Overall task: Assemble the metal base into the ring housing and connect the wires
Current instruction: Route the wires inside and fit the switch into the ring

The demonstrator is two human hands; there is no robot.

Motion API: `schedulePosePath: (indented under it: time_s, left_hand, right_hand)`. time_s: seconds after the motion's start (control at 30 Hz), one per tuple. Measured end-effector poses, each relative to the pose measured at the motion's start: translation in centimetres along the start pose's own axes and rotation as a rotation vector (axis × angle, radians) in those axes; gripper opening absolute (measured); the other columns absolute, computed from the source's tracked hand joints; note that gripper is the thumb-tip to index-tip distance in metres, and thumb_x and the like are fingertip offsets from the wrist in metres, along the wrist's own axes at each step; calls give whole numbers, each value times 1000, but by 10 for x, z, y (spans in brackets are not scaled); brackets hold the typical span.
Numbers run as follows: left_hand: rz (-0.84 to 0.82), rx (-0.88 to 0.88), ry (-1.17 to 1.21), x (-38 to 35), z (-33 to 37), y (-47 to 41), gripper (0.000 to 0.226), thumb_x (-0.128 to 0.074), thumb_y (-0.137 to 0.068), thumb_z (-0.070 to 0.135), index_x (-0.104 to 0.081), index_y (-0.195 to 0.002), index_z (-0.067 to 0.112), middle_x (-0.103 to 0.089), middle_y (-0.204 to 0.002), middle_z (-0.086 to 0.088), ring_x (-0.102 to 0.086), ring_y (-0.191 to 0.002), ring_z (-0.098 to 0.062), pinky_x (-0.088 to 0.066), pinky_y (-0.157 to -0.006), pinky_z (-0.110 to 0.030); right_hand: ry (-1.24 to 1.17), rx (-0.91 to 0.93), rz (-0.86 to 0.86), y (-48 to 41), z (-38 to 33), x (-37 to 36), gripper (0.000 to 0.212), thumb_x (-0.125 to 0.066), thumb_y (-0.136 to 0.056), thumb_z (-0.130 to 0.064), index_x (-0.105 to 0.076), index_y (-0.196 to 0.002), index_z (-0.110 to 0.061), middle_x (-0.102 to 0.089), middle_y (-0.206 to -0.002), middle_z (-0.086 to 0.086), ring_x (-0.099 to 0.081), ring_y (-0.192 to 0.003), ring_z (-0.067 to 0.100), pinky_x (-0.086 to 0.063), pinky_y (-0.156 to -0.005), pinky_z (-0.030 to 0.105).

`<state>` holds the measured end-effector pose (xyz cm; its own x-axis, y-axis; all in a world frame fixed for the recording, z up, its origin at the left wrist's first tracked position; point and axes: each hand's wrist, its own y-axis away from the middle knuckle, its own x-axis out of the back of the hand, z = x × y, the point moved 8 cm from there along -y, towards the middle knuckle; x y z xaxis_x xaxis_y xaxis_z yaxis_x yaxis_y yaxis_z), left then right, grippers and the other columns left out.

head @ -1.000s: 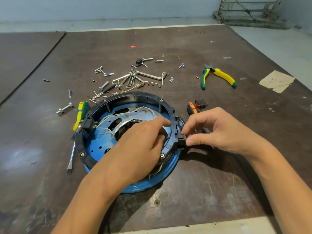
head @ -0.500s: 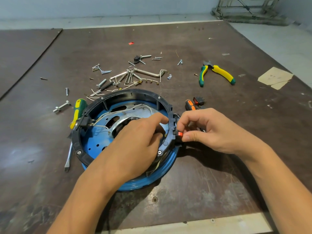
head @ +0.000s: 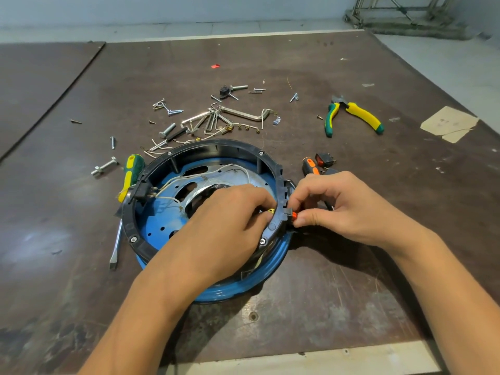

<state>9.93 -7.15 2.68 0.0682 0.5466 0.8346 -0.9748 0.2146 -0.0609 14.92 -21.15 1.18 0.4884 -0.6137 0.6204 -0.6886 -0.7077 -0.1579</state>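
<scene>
**A:** So, where does the ring (head: 205,147) sit?

**B:** Flat on the table (head: 351,280). It is black and stands on a blue pan (head: 243,289). The base (head: 238,177), a silver slotted plate, lies inside the ring, over the pan's floor.

**A:** And the wires (head: 173,185)?

**B:** They are thin and white and run across the base inside the ring. They start at a black block (head: 142,190) on the ring's left inner wall and pass toward its right side, under the left hand (head: 224,226).

**A:** What is that hand doing?

**B:** It reaches over the ring's near rim. Its fingers are curled together, and the tips pinch a small brass terminal (head: 270,211) against the ring's right inner wall.

**A:** The other one?

**B:** The right hand (head: 343,209) is just outside the ring's right wall. Thumb and forefinger are clamped on a small orange switch (head: 294,214) set in that wall. The other fingers are bent above them.

**A:** What lies round the ring?

**B:** A screwdriver (head: 130,171) with a green-and-yellow grip touches its left side, blade toward the near side. A bolt (head: 104,167) lies further left. Hex keys (head: 216,119) and loose screws are scattered beyond the ring. Pliers (head: 351,115) lie beyond it and to the right, well apart. An orange-and-black handle (head: 308,166) and a rocker (head: 323,159) lie near its right side, beyond the right hand.
</scene>
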Motion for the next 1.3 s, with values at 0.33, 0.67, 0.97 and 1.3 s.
schedulePosePath:
  time_s: [0.33, 0.67, 0.97, 1.3]
  left_hand:
    - [-89, 15, -21, -6, 2, 0, 25, -47, -100, 26, -59, -122, 32, -68, -107, 10, -60, -101, -11, -50, -87, -38]
    - [-129, 27, 47, -10, 0, 0, 26, -41, -102, 26, -59, -117, 38, -66, -103, 12, -59, -98, -10, -50, -86, -41]
    - [-49, -11, 91, -7, 3, 3, 67, -23, -86, 68, -32, -147, 40, -60, -124, 17, -56, -110, -4, -48, -95, -36]
    - [-30, -14, 48, -6, 5, 2, 51, -29, -92, 57, -39, -140, 44, -60, -119, 17, -54, -110, -3, -48, -95, -36]
  right_hand:
    - [-18, 2, 127, 0, 4, 4, 13, -84, -78, -15, -75, -84, -22, -71, -79, -13, -64, -71, 9, -48, -69, 16]
    - [-10, -55, 96, -1, 3, 2, 13, -82, -79, -17, -75, -88, -21, -72, -81, -9, -65, -76, 9, -54, -69, 22]
    - [138, -275, 343, 25, 35, 71, 11, -75, -89, -13, -73, -93, -23, -73, -84, -6, -68, -80, 11, -55, -74, 32]
    - [400, -611, -38, 52, 73, 65, 36, -88, -63, -51, -68, -89, -37, -66, -83, -11, -62, -65, 5, -45, -57, 18]
